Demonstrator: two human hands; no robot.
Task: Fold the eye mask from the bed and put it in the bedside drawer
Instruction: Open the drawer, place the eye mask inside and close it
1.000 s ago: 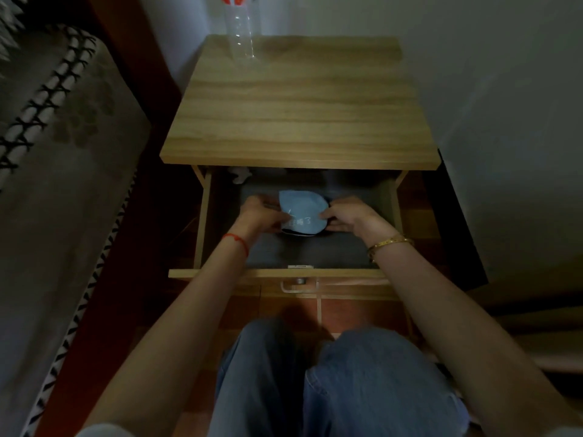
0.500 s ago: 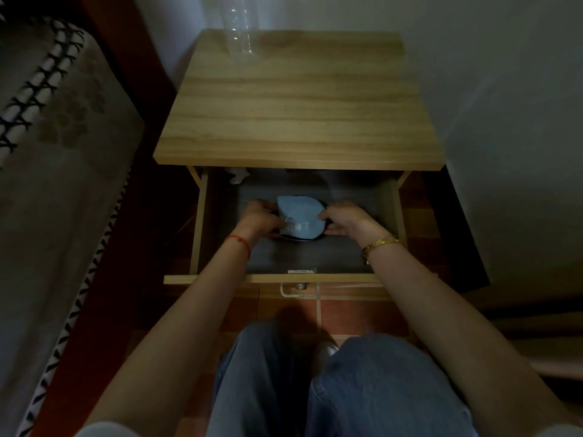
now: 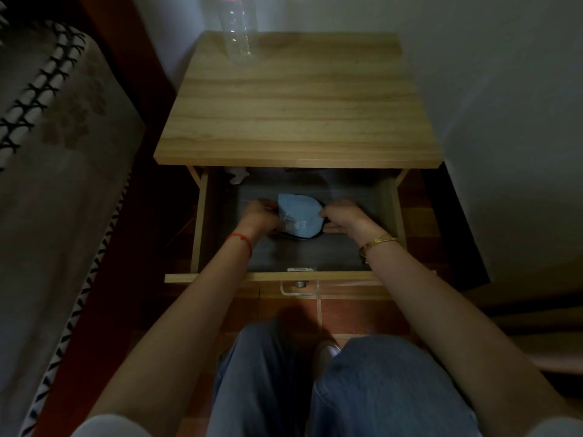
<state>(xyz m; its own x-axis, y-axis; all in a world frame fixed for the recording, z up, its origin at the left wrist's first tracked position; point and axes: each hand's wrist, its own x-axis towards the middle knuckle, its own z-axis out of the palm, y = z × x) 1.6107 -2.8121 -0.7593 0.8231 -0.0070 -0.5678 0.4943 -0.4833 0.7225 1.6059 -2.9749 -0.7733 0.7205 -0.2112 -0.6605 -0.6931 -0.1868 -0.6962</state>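
Inside the open drawer (image 3: 389,203) I have my left hand (image 3: 260,214) closed on the left edge of the folded eye mask (image 3: 298,216), which lies on the dark floor, and my right hand (image 3: 342,217) pinching its right edge. It looks light, soft and floppy, so I judge the edges the best hold; the fingertips are hidden, and a pale crumpled thing (image 3: 238,175) at the back corner is too dim to identify.

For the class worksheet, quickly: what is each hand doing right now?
Left hand: closed on the left edge of the blue eye mask.
Right hand: closed on the mask's right edge, inside the drawer.
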